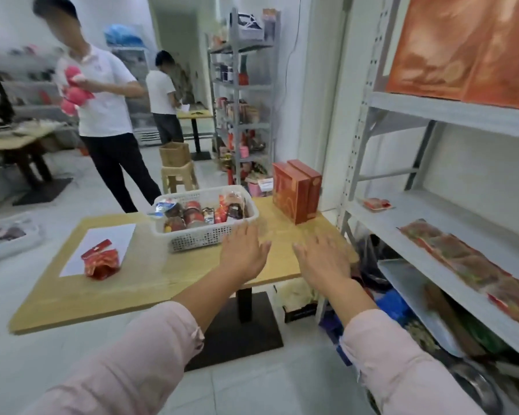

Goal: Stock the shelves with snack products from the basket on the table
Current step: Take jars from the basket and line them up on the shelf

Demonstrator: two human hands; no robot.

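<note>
On the right, shelves (432, 214) with flat snack packs (462, 259); wooden surface (132, 289) left of them; white basket (174, 235) of snacks (198, 215) at its far middle. Left grip (243, 253) and right grip (324, 260) released, fingers straight, empty, near side of basket.

Both empty hands, left hand (244, 255) and right hand (322, 260), hover flat beside the basket (204, 235)

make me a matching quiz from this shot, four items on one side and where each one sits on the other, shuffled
1 white basket
2 red pouch
3 red boxes
4 flat packets

A on the grey shelf
B on the sheet of paper
C upright at the far right of the table
D mid table, holding snacks

Pairs: 1-D, 2-B, 3-C, 4-A
</note>
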